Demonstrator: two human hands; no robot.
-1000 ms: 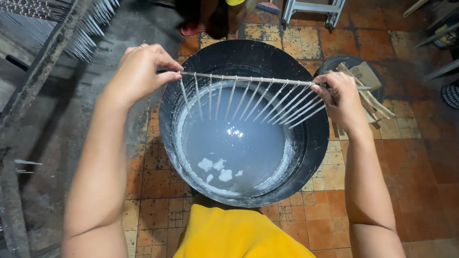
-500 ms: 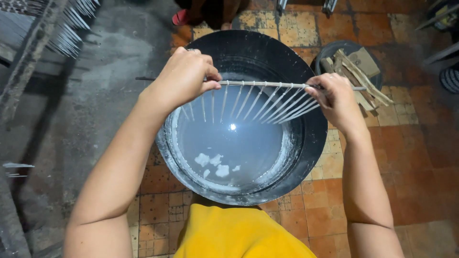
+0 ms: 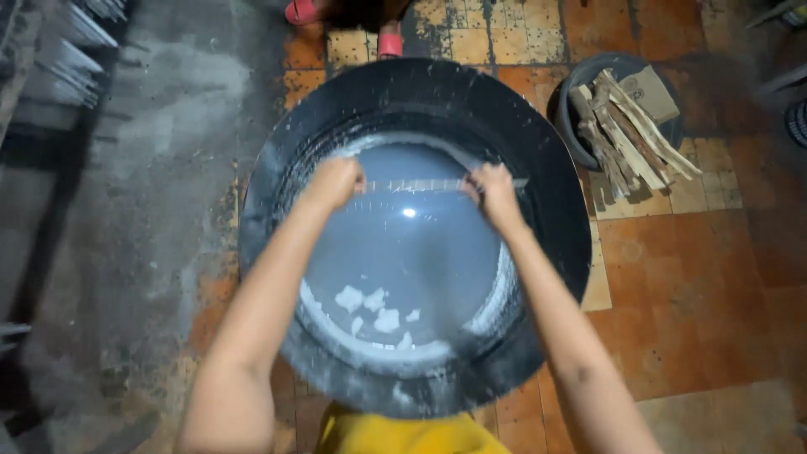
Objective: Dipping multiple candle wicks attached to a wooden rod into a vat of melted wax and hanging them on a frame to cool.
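Note:
A large black round basin stands on the floor, filled with pale grey-white liquid on which a few white lumps float. Across it I hold a thin horizontal stick from which a row of thin wax-coated strands hung; they now go down into the liquid. My left hand grips the stick's left end and my right hand grips its right end, both low over the liquid's far side.
A smaller dark tub with wooden sticks and a piece of card sits to the basin's right. Red sandals of another person show beyond the basin. Racks of hanging white rods stand at far left. The floor is orange tile and grey concrete.
Both hands have moved down and closer together, lowering the stick toward the liquid. The hanging strands, fanned out and visible before, are now sunk in the basin.

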